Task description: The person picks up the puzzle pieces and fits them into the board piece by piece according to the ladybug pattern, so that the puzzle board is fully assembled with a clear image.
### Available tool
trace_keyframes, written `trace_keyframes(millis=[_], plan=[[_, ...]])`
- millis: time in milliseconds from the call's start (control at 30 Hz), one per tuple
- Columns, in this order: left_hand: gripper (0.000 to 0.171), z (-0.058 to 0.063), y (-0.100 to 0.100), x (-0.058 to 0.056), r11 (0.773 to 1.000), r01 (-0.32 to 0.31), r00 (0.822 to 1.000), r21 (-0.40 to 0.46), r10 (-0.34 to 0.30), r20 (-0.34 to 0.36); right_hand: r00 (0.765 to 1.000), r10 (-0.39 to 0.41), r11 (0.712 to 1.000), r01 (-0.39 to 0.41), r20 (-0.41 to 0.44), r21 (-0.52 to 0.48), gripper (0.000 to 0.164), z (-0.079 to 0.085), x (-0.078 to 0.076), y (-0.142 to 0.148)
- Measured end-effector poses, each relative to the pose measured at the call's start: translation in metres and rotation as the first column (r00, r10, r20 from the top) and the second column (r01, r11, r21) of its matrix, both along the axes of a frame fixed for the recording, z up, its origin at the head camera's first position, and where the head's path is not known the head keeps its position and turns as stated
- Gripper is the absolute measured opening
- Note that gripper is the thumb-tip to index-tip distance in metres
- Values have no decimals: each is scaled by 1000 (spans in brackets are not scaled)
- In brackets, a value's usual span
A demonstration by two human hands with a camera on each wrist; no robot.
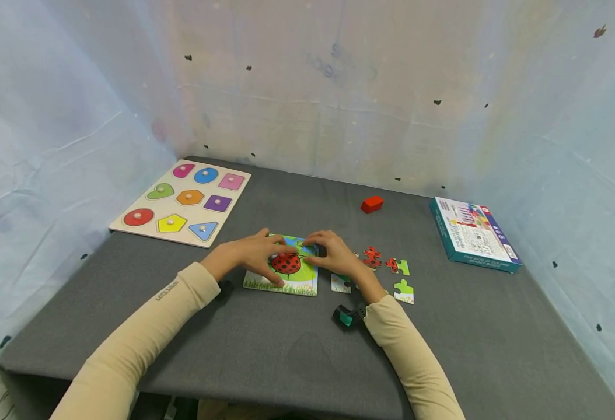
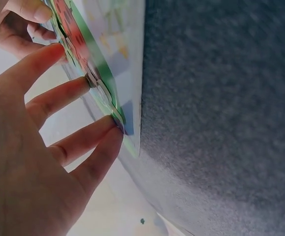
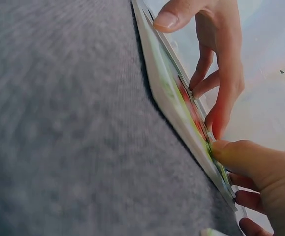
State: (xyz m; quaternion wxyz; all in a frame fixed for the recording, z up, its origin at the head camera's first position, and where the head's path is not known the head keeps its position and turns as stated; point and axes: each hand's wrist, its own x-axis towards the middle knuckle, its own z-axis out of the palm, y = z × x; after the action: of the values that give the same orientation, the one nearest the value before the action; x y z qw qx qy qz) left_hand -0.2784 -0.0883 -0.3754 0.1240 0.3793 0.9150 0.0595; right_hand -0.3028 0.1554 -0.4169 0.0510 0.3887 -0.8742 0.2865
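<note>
A ladybug jigsaw puzzle (image 1: 307,289) lies in its flat tray on the dark table, with a red spotted ladybug on green. My left hand (image 1: 257,255) spreads over its left and upper part, fingers extended and fingertips touching the pieces. From the right, my right hand (image 1: 335,254) reaches over the upper right corner; its thumb (image 3: 226,151) rests on the surface and its other fingers touch near the edge. Loose jigsaw pieces lie right of the tray: red ladybug pieces (image 1: 372,257), a green-and-white piece (image 1: 404,290), and another piece (image 1: 341,284) partly under the right forearm.
A wooden shape board (image 1: 144,230) with colourful knobbed pieces lies at the back left. A red block (image 1: 372,204) sits behind the loose pieces. At the right is a teal-edged box (image 1: 475,233). A black wrist strap (image 1: 348,316) hangs by the right wrist.
</note>
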Motion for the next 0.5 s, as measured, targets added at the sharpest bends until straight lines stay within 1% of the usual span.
trace_keyframes(millis=[233,500], plan=[[84,2,4,0,998,-12,1000,-56,11,-23,1000,9,1000,-9,0,18,35,0,1,-2],[84,2,5,0,998,-16,1000,-63,15,-24,1000,10,1000,-10,4,17,36,2,1,-4]])
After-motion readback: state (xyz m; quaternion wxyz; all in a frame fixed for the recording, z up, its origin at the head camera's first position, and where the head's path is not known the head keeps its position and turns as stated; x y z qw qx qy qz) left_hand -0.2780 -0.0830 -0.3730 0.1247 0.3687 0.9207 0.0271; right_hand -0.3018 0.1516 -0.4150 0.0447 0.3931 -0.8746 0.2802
